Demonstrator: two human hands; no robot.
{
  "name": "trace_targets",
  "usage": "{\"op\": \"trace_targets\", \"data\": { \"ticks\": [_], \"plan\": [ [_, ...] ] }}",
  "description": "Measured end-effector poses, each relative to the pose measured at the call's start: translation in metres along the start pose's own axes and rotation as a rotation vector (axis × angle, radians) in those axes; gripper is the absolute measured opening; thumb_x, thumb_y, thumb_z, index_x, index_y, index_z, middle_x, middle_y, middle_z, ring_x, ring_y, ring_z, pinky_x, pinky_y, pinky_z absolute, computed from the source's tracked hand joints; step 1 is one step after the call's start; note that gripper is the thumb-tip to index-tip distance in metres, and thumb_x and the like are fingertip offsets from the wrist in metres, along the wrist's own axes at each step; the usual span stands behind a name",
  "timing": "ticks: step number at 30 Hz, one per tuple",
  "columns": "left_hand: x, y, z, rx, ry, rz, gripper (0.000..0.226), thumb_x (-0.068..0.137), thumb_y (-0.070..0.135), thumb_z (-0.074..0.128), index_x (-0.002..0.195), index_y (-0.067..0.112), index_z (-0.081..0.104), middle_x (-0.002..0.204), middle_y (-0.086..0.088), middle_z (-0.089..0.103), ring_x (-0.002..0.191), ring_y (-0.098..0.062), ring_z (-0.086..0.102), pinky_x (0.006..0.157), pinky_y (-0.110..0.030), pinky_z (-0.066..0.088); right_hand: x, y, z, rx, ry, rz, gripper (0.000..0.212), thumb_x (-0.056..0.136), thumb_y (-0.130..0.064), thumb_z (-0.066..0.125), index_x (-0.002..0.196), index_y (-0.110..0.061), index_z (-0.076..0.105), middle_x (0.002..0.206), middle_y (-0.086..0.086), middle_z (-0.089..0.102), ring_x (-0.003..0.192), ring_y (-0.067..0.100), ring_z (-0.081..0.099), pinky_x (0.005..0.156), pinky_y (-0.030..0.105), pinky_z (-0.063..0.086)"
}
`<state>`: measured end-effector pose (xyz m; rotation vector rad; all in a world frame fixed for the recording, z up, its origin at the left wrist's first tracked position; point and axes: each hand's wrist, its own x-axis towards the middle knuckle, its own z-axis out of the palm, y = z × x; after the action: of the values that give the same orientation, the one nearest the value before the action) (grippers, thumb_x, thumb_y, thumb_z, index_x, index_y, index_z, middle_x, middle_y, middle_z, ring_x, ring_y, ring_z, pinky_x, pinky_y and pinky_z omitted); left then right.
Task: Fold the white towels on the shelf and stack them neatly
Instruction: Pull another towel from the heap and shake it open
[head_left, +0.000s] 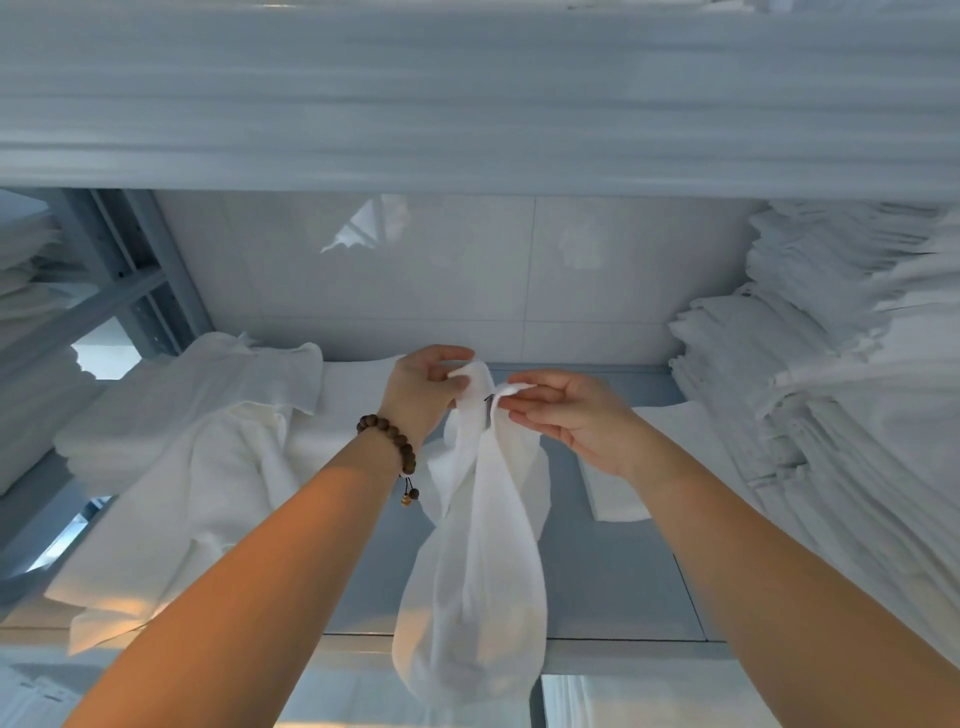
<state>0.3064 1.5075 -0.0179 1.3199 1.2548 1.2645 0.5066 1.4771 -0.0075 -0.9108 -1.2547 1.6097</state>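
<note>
At the left of the shelf (613, 582) lies a loose heap of unfolded towels (171, 467). In the middle, the left hand (423, 387) and the right hand (566, 415) each pinch a top corner of one white towel (478, 545), which hangs above the shelf. The step looks like finding the corners; next they must spread it flat for folding. At the right stands the folded stack (810, 405).

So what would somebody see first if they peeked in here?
In the middle, the left hand and the right hand pinch the top of a white towel that hangs down limp. A tall stack of folded towels fills the right side of the shelf, and a rumpled pile lies on the left. A brown bead bracelet circles the left wrist.
</note>
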Motion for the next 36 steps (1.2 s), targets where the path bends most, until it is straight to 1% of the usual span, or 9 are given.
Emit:
{"op": "trace_targets", "data": {
  "ticks": [4, 11, 15, 19, 21, 25, 29, 32, 36],
  "plan": [
    [-0.012, 0.003, -0.001, 0.025, -0.061, 0.017, 0.025, 0.083, 0.000, 0.063, 0.098, 0.020, 0.069, 0.087, -0.020, 0.068, 0.080, -0.021, 0.062, 0.082, -0.037, 0.055, 0.008, 0.003, 0.010, -0.227, 0.188, -0.052, 0.015, 0.084, 0.003, 0.063, 0.099, 0.005, 0.061, 0.081, 0.015, 0.069, 0.067, 0.017, 0.071, 0.069, 0.026, 0.059],
    [-0.030, 0.012, 0.003, 0.078, -0.113, 0.052, 0.018, 0.090, 0.006, 0.056, 0.096, 0.017, 0.069, 0.100, -0.006, 0.071, 0.093, -0.025, 0.067, 0.085, -0.036, 0.055, 0.021, 0.010, 0.035, -0.567, 0.325, -0.043, 0.017, 0.078, -0.018, 0.075, 0.080, -0.005, 0.064, 0.060, 0.008, 0.067, 0.047, 0.017, 0.065, 0.049, 0.028, 0.053],
    [-0.034, 0.011, -0.001, 0.175, -0.121, 0.109, 0.010, 0.084, 0.024, 0.069, 0.094, 0.023, 0.070, 0.088, 0.008, 0.072, 0.085, -0.008, 0.068, 0.074, -0.016, 0.053, 0.026, 0.010, 0.039, -0.761, 0.359, -0.098, 0.021, 0.073, -0.026, 0.077, 0.072, -0.010, 0.064, 0.056, 0.002, 0.062, 0.043, 0.015, 0.057, 0.047, 0.029, 0.049],
    [-0.034, 0.009, -0.009, 0.302, -0.125, 0.212, 0.014, 0.076, 0.019, 0.077, 0.089, 0.020, 0.072, 0.083, 0.009, 0.072, 0.077, -0.001, 0.067, 0.069, -0.009, 0.047, 0.028, 0.010, 0.038, -0.976, 0.305, -0.202, 0.030, 0.068, -0.041, 0.080, 0.070, -0.014, 0.067, 0.068, -0.003, 0.057, 0.064, 0.013, 0.053, 0.059, 0.027, 0.039],
    [-0.033, 0.011, -0.014, 0.337, -0.116, 0.223, 0.010, 0.077, 0.013, 0.075, 0.084, 0.020, 0.073, 0.079, 0.005, 0.072, 0.075, -0.006, 0.067, 0.069, -0.015, 0.050, 0.030, 0.010, 0.033, -1.003, 0.213, -0.255, 0.031, 0.070, -0.043, 0.078, 0.076, -0.014, 0.071, 0.097, -0.001, 0.062, 0.091, 0.012, 0.056, 0.075, 0.025, 0.038],
    [-0.029, 0.019, -0.031, 0.414, -0.142, 0.258, 0.021, 0.078, 0.006, 0.071, 0.077, 0.027, 0.072, 0.081, 0.006, 0.072, 0.078, -0.009, 0.067, 0.076, -0.020, 0.051, 0.030, 0.010, 0.024, -1.003, -0.110, -0.185, 0.014, 0.084, -0.025, 0.069, 0.093, -0.016, 0.074, 0.136, -0.006, 0.053, 0.138, 0.004, 0.026, 0.105, 0.017, 0.020],
    [-0.029, 0.027, -0.045, 0.684, -0.172, 0.349, 0.018, 0.078, 0.006, 0.067, 0.080, 0.023, 0.070, 0.080, 0.009, 0.069, 0.076, -0.011, 0.062, 0.073, -0.023, 0.047, 0.026, 0.016, 0.035, -0.840, -0.150, -0.221, 0.015, 0.084, -0.017, 0.069, 0.093, -0.006, 0.073, 0.113, 0.001, 0.066, 0.116, 0.001, 0.047, 0.091, 0.008, 0.032],
    [-0.035, 0.031, -0.054, 0.868, -0.159, 0.395, 0.018, 0.080, 0.007, 0.063, 0.084, 0.023, 0.070, 0.082, 0.009, 0.067, 0.072, -0.007, 0.058, 0.069, -0.021, 0.042, 0.028, 0.021, 0.047, -0.950, -0.117, -0.358, 0.014, 0.083, -0.017, 0.070, 0.087, -0.003, 0.072, 0.093, 0.012, 0.065, 0.082, 0.016, 0.057, 0.073, 0.021, 0.037],
    [-0.047, 0.040, -0.068, 0.936, -0.049, 0.428, 0.015, 0.083, 0.009, 0.062, 0.087, 0.020, 0.071, 0.089, 0.004, 0.069, 0.072, -0.008, 0.054, 0.071, -0.022, 0.043, 0.031, 0.032, 0.053, -1.014, -0.106, -0.481, 0.019, 0.082, -0.022, 0.071, 0.075, -0.004, 0.069, 0.080, 0.003, 0.062, 0.072, 0.018, 0.056, 0.067, 0.029, 0.039]
  ]
}}
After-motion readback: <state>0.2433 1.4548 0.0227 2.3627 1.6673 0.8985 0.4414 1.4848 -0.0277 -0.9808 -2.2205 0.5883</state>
